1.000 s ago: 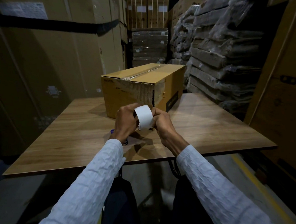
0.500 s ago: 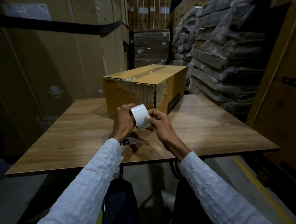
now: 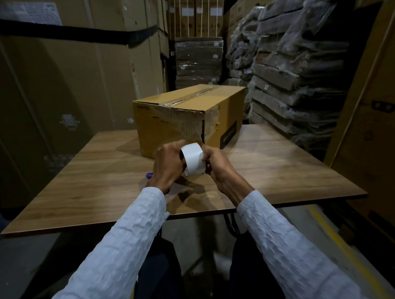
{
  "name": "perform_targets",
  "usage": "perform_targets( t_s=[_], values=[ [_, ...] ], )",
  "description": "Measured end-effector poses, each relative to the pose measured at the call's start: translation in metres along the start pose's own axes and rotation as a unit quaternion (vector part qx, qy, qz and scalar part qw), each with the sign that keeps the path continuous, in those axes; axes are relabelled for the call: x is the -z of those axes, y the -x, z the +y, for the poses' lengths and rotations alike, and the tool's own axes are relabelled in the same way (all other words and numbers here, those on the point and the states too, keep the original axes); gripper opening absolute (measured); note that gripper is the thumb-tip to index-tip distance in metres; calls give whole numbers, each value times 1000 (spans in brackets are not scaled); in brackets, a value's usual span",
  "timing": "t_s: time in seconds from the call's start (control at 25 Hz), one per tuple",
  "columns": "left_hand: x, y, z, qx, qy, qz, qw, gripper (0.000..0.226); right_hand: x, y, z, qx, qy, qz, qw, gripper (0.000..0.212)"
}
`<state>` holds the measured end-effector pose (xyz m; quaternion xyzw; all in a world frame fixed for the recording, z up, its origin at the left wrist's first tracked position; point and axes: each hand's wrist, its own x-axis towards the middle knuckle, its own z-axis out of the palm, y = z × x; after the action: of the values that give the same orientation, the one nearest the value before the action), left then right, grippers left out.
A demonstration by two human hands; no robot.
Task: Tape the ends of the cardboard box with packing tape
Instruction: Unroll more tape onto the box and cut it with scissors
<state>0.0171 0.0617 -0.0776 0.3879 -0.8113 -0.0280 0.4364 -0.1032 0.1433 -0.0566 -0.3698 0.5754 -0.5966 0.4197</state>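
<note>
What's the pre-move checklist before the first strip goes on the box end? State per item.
1. Tape roll secured: ok, gripped between left hand and right hand, above the table.
2. Free tape end peeled: cannot tell, no loose strip shows.
3. Cardboard box within reach: ok, it sits on the table just beyond the hands.
4. Near end face fit for tape: not ok, its outer layer is torn and a gap shows at the right corner.
5. Top seam: ok, clear tape already runs along it.
6. Cutter ready: cannot tell, only a small blue object peeks out beside the left hand.
</note>
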Motion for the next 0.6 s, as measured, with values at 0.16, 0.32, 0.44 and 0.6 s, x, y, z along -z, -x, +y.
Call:
perform_targets(
  t_s=[0.16,0.32,0.44,0.6],
  values=[
    [-3,0,0,1,-12,2,1000,13,0,2,2,12,23,8,1000,38],
    [-3,0,-1,5,-7,7,1000,11,-2,5,5,32,39,-10,999,25],
    [-4,-2,-4,16,1,10,1000,12,-2,15,6,52,45,-10,998,34],
    [-2,-6,-13,68,59,13,996,9,2,15,17,167,57,-33,984,31]
  ],
)
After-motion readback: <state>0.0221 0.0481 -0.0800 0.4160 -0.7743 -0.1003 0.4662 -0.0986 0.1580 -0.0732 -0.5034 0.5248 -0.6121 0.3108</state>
